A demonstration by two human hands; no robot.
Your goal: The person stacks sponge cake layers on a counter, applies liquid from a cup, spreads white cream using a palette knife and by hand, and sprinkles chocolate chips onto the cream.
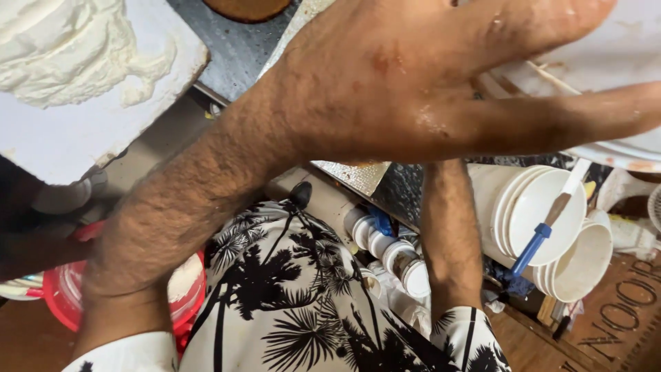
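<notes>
My left hand (413, 76) fills the upper middle of the view, close to the camera. Its fingers are spread and point right, the skin is wet in spots, and nothing is in it. It hovers over a dark counter (234, 48) and the edge of a silver embossed board (354, 176). My right forearm (451, 234) rises from a palm-print sleeve and passes behind the left hand, which hides the right hand. A white board (62, 138) piled with white cream (62, 41) lies at the upper left.
Below the counter, stacked white bowls (537, 207) lie on their sides with a blue-handled brush (544, 231) across them. Small white-capped bottles (396, 255) lie beside my right forearm. A red tub (58, 296) sits at the lower left. A white tray (620, 48) is at the upper right.
</notes>
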